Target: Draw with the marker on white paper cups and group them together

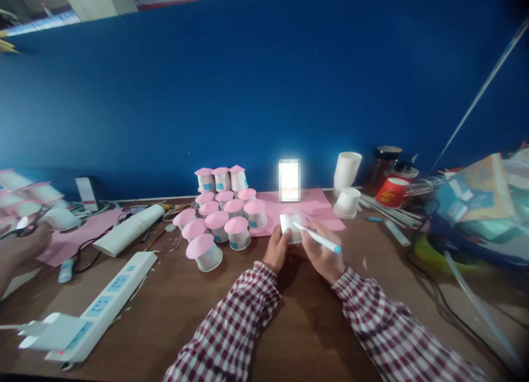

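Observation:
My left hand (276,248) is closed round the left side of a small white paper cup (290,227), which stands upside down. In my right hand (326,252) is a white marker pen (318,237) with a light-blue end, its tip against or very near the cup's wall. Pink paper (326,203) lies just behind both hands. To the left stand several upturned paper cups (209,258) with pink paper cone tops (200,246) and blue marks on their sides. A pen cap (374,219) rests to the right.
A power strip (107,299) with a plugged-in adapter and a stack of paper cups (130,230) lie left. Another person's hand (25,244) is at the far left. White cups (346,170), a red cup (391,192), a jar (382,164) and a full basket (483,222) stand right.

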A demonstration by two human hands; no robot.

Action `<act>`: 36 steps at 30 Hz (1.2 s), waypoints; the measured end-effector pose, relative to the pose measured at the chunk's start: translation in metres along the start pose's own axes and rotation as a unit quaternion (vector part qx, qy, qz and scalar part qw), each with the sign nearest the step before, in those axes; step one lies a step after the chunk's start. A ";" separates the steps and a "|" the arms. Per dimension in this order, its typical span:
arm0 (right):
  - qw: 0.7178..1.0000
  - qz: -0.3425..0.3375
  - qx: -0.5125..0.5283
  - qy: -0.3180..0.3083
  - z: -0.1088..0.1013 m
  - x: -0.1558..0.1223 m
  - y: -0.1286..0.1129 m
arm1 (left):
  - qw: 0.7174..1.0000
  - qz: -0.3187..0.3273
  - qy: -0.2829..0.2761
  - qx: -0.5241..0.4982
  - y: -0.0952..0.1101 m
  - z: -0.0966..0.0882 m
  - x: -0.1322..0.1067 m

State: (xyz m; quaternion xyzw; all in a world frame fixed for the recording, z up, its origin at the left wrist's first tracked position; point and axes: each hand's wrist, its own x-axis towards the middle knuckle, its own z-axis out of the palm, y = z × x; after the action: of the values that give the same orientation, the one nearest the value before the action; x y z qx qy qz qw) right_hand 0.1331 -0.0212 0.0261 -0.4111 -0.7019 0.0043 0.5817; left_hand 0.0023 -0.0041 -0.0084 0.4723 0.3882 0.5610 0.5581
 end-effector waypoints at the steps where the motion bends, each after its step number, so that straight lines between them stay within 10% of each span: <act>1: 1.000 -0.001 0.001 -0.003 0.000 0.000 0.000 | 1.000 0.001 -0.001 0.007 0.000 0.000 0.000; 36: 1.000 0.003 -0.010 -0.007 0.000 -0.001 0.006 | 0.995 0.022 -0.005 0.094 -0.001 -0.002 -0.001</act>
State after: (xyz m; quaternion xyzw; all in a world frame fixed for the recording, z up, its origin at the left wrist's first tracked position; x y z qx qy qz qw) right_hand 0.1364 -0.0176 0.0226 -0.4188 -0.7048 0.0024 0.5726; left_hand 0.0006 -0.0046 -0.0096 0.5343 0.4259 0.5314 0.5007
